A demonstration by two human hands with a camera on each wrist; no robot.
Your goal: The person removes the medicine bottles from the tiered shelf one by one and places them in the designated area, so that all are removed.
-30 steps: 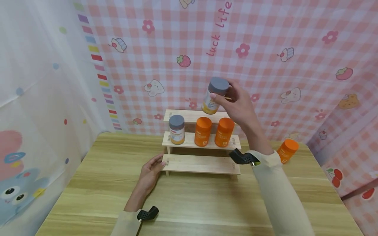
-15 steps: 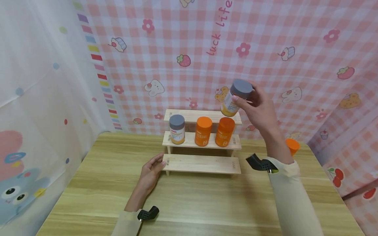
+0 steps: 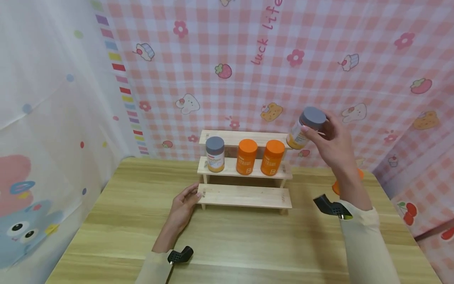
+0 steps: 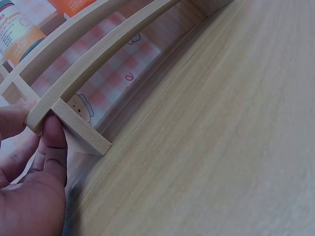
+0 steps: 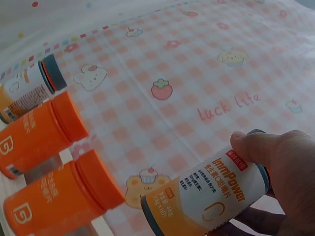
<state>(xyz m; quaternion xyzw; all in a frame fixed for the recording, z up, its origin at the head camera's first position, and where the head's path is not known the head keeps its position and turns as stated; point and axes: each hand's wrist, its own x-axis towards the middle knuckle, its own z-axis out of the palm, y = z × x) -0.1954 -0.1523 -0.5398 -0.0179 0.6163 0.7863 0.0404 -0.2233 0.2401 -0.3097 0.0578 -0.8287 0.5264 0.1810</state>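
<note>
My right hand (image 3: 335, 144) grips a grey-capped supplement bottle (image 3: 306, 128), thumb on its label, held tilted in the air by the right end of the top shelf. The right wrist view shows the white and yellow label of that bottle (image 5: 206, 191). With thumb and fingers, my left hand (image 3: 182, 207) pinches the left end of the lowest step of a wooden three-tier rack (image 3: 244, 196); the left wrist view shows that hand (image 4: 37, 182) at the board's corner. On the middle step stand another grey-capped bottle (image 3: 215, 154) and two orange bottles (image 3: 246, 157).
One more orange bottle (image 3: 336, 187) stands on the wooden table (image 3: 227, 244) at the right, mostly hidden behind my right wrist. A pink checked cloth (image 3: 198, 59) hangs right behind the rack.
My right hand has carried the grey-capped bottle rightward from above the top shelf to its right end, then slightly lower. My left hand stays on the rack.
</note>
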